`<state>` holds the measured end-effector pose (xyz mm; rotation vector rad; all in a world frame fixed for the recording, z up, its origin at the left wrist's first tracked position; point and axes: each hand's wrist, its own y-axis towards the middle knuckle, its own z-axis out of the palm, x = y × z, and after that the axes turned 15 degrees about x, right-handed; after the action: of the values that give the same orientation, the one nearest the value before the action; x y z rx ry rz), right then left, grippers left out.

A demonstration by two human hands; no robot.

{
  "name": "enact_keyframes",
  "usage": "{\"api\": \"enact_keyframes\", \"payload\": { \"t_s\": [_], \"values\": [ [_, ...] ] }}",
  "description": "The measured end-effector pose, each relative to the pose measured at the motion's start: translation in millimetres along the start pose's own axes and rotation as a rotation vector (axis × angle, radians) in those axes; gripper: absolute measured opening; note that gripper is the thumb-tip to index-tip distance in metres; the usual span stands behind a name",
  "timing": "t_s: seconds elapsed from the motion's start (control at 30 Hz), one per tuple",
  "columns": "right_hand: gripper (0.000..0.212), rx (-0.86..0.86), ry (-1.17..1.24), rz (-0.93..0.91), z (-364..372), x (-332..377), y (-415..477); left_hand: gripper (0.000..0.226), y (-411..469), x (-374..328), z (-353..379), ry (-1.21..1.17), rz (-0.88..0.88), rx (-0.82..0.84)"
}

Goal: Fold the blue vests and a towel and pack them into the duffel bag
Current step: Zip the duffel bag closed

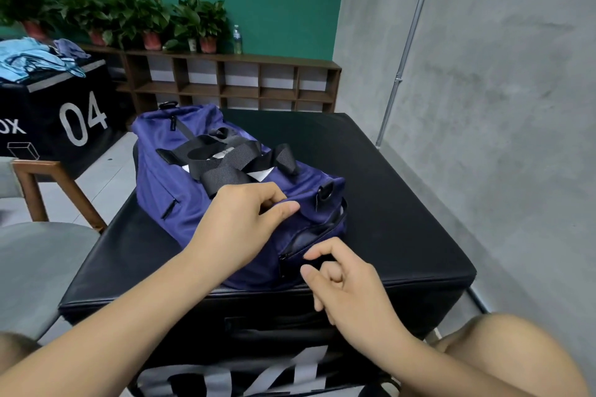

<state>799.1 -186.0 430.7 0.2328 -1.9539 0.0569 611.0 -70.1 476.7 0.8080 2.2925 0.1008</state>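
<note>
The duffel bag [167, 177] lies on the black box [403, 187], its near end under your fingers. Your left hand [245, 219] pinches a fold of fabric on top. Just below, your right hand [342, 277] curls at the end-pocket zipper [309, 240]; I cannot tell whether it holds the pull. If that pinch slackens, a tug may drag the bag or snag the zipper. The blue clothes [35, 56] lie far beyond your fingertips.
</note>
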Motion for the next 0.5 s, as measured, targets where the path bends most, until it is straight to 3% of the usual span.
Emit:
{"api": "enact_keyframes", "payload": {
  "t_s": [0.3,0.5],
  "values": [
    [0.03,-0.078,-0.238,0.011,9.3,-1.9,22.7,0.029,-1.9,-14.6,-9.7,-0.233,-0.046,-0.022],
    [0.012,-0.089,-0.341,-0.142,22.6,-0.7,35.7,0.027,-6.2,-17.9,-15.1,-0.25,-0.008,-0.036]
  ]
}}
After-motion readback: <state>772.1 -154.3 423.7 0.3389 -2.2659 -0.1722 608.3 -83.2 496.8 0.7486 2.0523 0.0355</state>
